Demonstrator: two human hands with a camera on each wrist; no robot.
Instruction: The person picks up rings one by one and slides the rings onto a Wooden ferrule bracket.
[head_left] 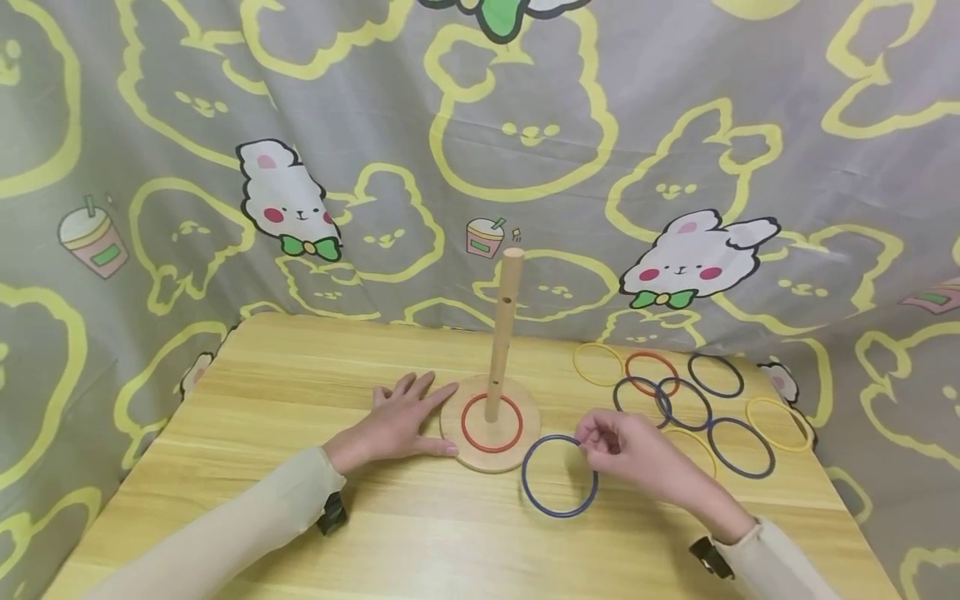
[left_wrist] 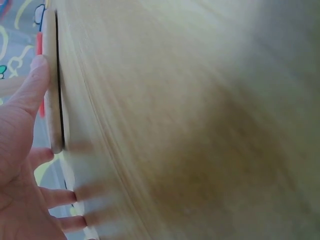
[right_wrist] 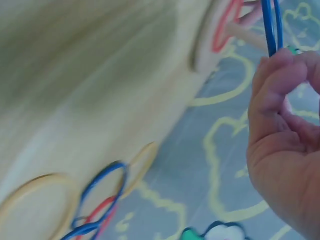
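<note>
A round wooden base carries an upright wooden peg, and a red ring lies on the base around the peg. My left hand rests at the base's left side with fingers spread, its thumb touching the rim, as the left wrist view also shows. To the right of the base, my right hand pinches a blue ring by its edge, thumb against fingers. That ring hangs in front of the base, apart from the peg; the right wrist view shows it edge-on above the fingertips.
Several more rings lie on the table's right side, some overlapping: a yellow ring, a red ring, a dark blue ring and others. A patterned curtain hangs behind the wooden table.
</note>
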